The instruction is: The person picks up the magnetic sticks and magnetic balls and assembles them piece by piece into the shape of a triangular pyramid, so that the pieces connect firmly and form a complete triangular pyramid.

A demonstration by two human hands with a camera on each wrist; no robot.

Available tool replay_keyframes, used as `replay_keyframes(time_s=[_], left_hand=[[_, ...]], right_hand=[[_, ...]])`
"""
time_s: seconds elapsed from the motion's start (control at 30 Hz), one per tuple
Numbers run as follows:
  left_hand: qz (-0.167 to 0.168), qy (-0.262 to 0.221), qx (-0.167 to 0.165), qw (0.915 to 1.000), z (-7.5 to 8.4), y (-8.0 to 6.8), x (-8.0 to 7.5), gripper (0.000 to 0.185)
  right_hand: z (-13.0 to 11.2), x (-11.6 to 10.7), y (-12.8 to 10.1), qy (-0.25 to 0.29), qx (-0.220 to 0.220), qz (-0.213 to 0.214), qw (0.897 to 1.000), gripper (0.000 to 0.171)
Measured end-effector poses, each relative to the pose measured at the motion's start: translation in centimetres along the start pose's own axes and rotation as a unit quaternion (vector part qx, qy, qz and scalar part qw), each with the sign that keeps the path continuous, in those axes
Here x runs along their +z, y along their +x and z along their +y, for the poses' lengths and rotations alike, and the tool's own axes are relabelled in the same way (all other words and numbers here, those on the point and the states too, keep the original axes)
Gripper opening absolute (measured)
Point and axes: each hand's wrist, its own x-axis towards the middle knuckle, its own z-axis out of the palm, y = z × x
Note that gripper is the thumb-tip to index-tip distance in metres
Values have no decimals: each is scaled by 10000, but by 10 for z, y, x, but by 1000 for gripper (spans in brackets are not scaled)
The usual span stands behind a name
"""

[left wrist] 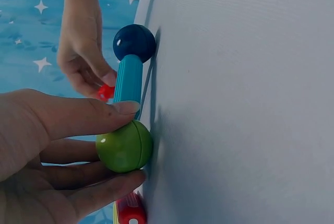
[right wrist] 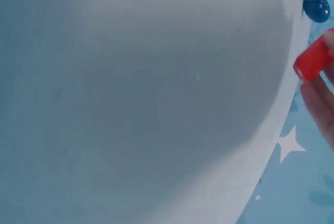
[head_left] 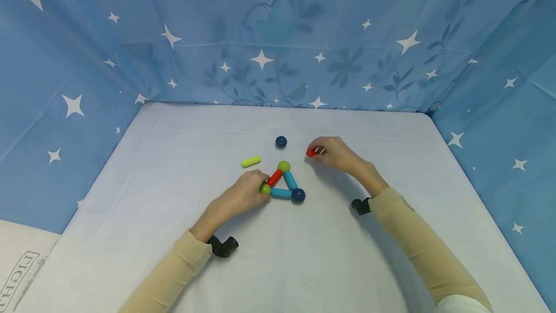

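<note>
Mid-frame: triangle [head_left: 281, 193] of glossy plastic-looking pieces: two ribbed sky-blue rods [head_left: 290, 180], one red rod [head_left: 274, 177], two lime-green balls [head_left: 284, 166], one dark-blue ball [head_left: 298, 195]. Left hand [head_left: 244, 191] at triangle's left corner, pinching green ball. Farther: yellow-green rod [head_left: 251, 162], upper left of triangle; right hand [head_left: 339, 154], upper right, fingertips clamped on second red rod [head_left: 310, 153]. Farthest: loose navy ball [head_left: 281, 142].
</note>
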Motion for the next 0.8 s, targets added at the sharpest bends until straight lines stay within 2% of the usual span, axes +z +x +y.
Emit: replay_keyframes(time_s=[0.33,0.8], left_hand=[[17,-5,-2,10000,-1,1,1,44],[11,17,29,10000,-1,1,0,41]], right_hand=[[-23,1,-3,1201,-108,140,9926,21],[-41,8,4,1851,-660,-13,9805,24]])
